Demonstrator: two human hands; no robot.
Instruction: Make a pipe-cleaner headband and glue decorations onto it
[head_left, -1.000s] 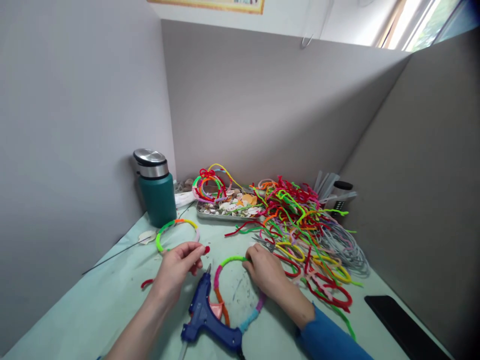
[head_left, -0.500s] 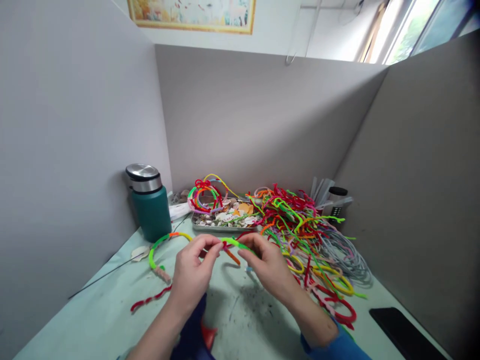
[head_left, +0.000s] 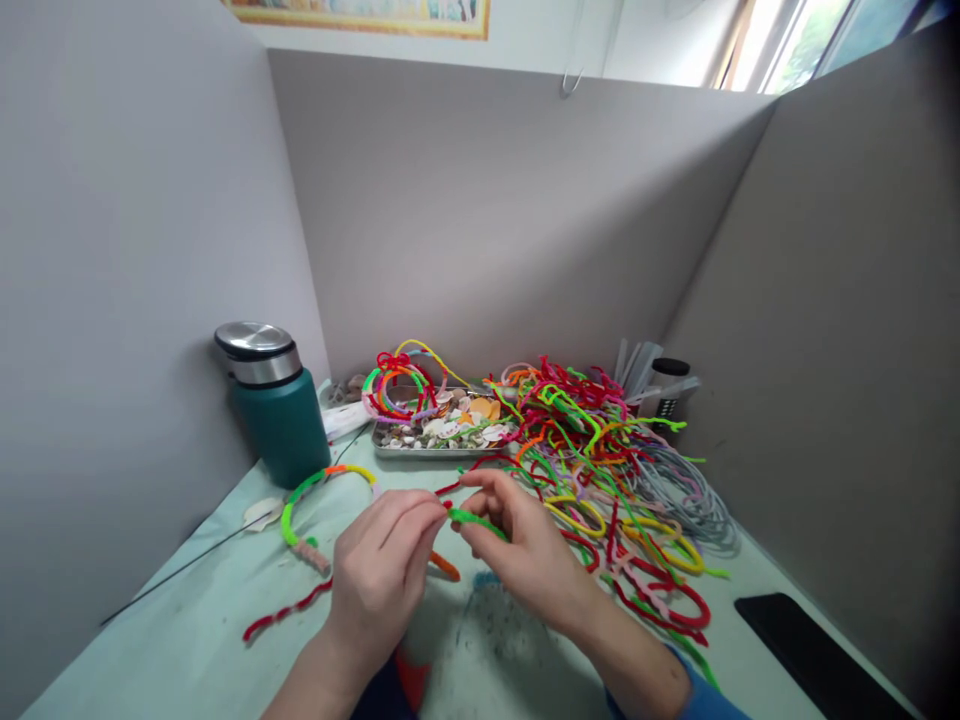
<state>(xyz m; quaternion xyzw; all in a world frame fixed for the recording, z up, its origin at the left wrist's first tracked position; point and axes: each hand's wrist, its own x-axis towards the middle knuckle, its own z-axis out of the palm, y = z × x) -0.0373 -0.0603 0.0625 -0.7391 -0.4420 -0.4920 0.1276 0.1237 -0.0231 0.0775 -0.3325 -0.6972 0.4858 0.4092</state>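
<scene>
My left hand [head_left: 384, 572] and my right hand [head_left: 525, 550] are raised over the pale green table top [head_left: 187, 640], both pinched on a hoop wrapped in coloured pipe cleaners [head_left: 472, 522]. Its green stretch runs between my fingertips and an orange stretch [head_left: 444, 566] shows below my left fingers. The rest of the hoop is hidden behind my hands. A small red bit sits at my left fingertips. The blue glue gun [head_left: 382, 695] lies under my left wrist, mostly covered.
A big tangle of pipe cleaners [head_left: 607, 450] fills the right. A metal tray of shells [head_left: 442, 435] holds finished hoops at the back. A teal flask [head_left: 274, 405], another wrapped hoop [head_left: 315, 500], a red pipe cleaner [head_left: 285, 612] and a black phone [head_left: 810, 655] lie around.
Both hands lifted the wrapped hoop off the table from beside the glue gun and brought it up between them. My view shifted right and down.
</scene>
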